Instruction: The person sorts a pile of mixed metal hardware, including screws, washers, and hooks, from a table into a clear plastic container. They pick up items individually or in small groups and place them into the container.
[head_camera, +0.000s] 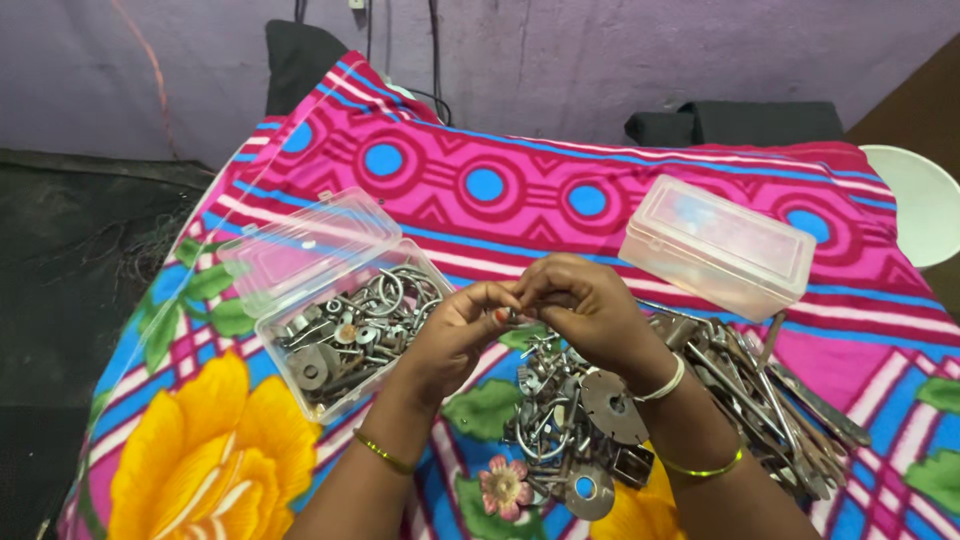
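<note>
Pinching a small metal part (512, 316) between both hands (530, 310), fingertips together, you hold it above the pile (590, 420), beside the open box (345, 335).

Lighting's pretty even and soft, fairly bright on the cloth (520, 200), so colours pop. Only faint shadows under the hands. Mild glare on the clear boxes (716, 245) and the metal pile (590, 420). Left floor falls dark. Slight softness overall, some wide-angle stretch near edges.
</note>
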